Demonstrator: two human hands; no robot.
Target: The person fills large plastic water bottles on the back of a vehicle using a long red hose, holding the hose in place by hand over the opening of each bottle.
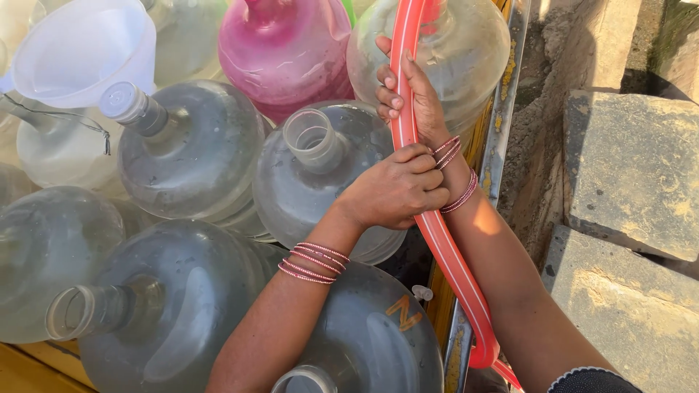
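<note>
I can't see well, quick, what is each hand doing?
Left hand: closed around the orange hose.
Right hand: gripping the same hose higher up.

This is an outdoor water-filling spot in bright sun, not a room. Large clear water jugs [191,149] stand packed together on a yellow cart bed [29,367] with a metal edge rail [501,131], a white funnel [84,47] among them. Beside the cart lie bare dirt [535,153] and rough stone slabs [632,171].

light: hard daylight | shadows: dark on stone slabs [632,171] | glare: water jugs [191,149] | focus: sharp
</note>
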